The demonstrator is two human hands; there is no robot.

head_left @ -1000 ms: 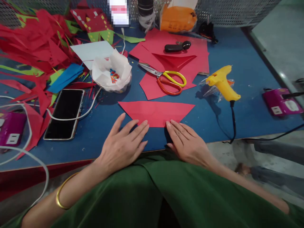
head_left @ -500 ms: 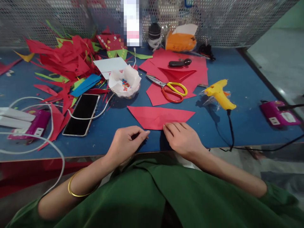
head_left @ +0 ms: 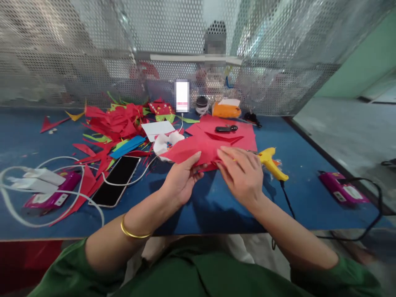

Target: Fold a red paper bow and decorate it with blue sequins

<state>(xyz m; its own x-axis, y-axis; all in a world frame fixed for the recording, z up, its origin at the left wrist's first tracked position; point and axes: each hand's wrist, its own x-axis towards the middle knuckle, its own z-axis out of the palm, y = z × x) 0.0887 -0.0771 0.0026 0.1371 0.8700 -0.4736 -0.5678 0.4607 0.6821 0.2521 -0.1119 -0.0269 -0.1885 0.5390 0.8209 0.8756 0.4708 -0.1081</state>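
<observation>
A folded piece of red paper [head_left: 194,149] is raised off the blue table between my two hands. My left hand [head_left: 182,181] pinches its near left edge, thumb on top and fingers curled beneath. Across its right part lies my right hand [head_left: 243,175], fingers together and pressed on the paper. The raised paper and my right hand hide most of the scissors. Behind them are larger red paper sheets [head_left: 247,131], with a black-handled tool [head_left: 226,128] on top. To the left, partly covered, stands a paper-lined bowl [head_left: 161,145] with small colourful bits.
A yellow glue gun [head_left: 272,164] lies on the right, its cord trailing over the table edge. Further right is a purple power strip [head_left: 343,189]. On the left are a phone [head_left: 116,181], white cables [head_left: 89,198], a blue paper strip [head_left: 128,147] and red paper scraps [head_left: 114,121].
The red paper has been lifted from the table. My left hand, earlier beside it, now grips its left edge, and my right hand has gone up with it. The camera view has tilted upward.
</observation>
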